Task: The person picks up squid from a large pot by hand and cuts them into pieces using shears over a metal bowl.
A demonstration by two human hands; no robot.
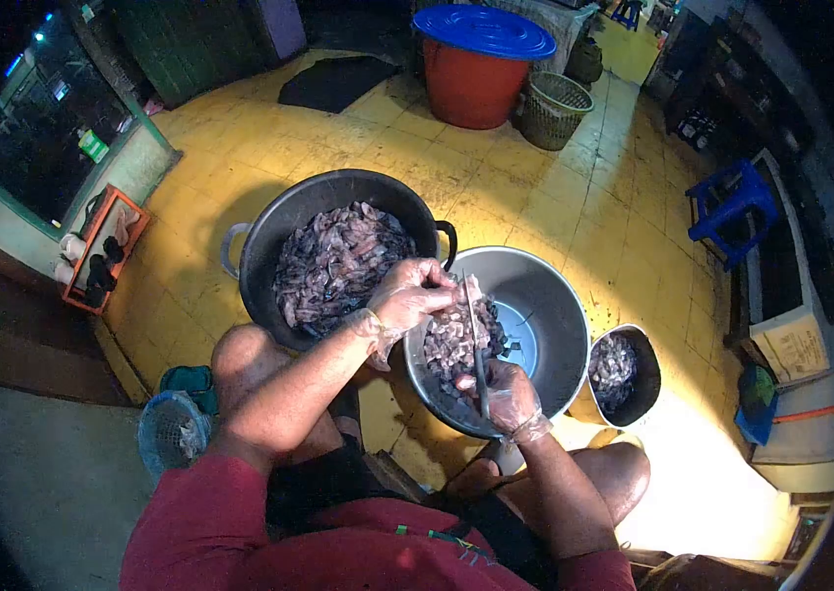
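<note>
My left hand (415, 295), in a clear plastic glove, is closed on a pale piece of squid (472, 288) above a grey basin (567, 313). My right hand (513, 399), gloved too, grips a knife (477, 340) whose long thin blade points away from me, up against that piece. Inside the basin, chopped squid (449, 340) is heaped on the near left side, dark with ink in places. To the left, a large black tub (261, 258) holds a big pile of squid (338, 258), grey-pink and inky. My fingers hide part of the held piece and the knife's handle.
A smaller container (647, 369) with more squid stands right of the basin. A blue mesh basket (163, 438) sits by my left leg. Farther off are a red barrel (471, 87) with a blue lid, a woven basket (555, 110) and a blue stool (732, 212).
</note>
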